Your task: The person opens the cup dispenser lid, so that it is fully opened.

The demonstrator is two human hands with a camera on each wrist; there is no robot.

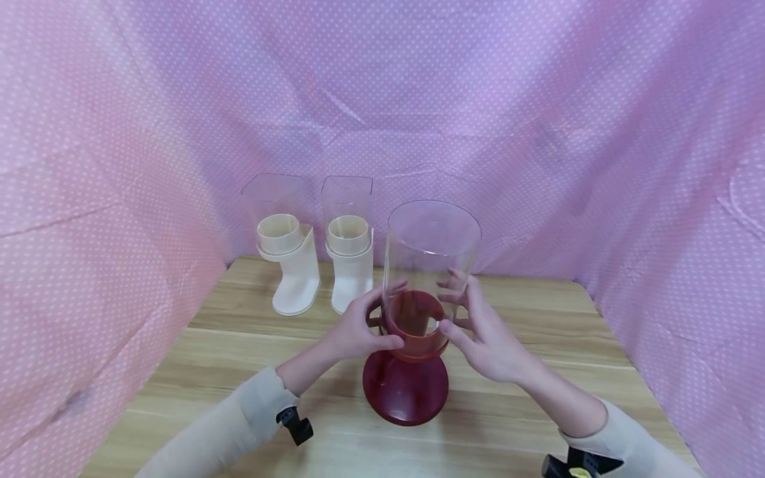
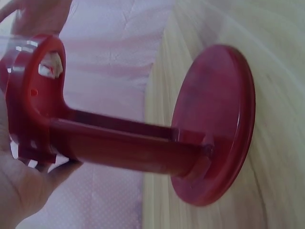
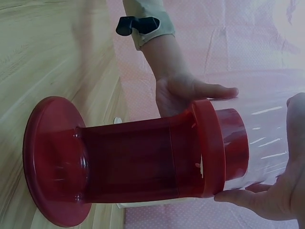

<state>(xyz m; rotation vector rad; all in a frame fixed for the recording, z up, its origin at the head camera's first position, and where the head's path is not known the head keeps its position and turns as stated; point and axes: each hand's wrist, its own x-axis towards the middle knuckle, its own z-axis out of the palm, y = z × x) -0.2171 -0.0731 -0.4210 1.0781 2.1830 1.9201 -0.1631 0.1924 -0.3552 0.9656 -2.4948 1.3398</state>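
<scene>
Our left hand [image 1: 357, 326] and right hand [image 1: 490, 342] curl, half closed, round the clear cylinder [image 1: 421, 265].
It sits at the top of the red stand [image 1: 408, 398] (round base on the wooden table [image 1: 520, 425]), central before us. Behind it, to the left, we see two cream stands [image 1: 297, 285] bearing clear containers [image 1: 270, 198], and beyond them pink dotted cloth [image 1: 412, 79].

No text, label, brand, number or sign can be read in any of the three views.
</scene>
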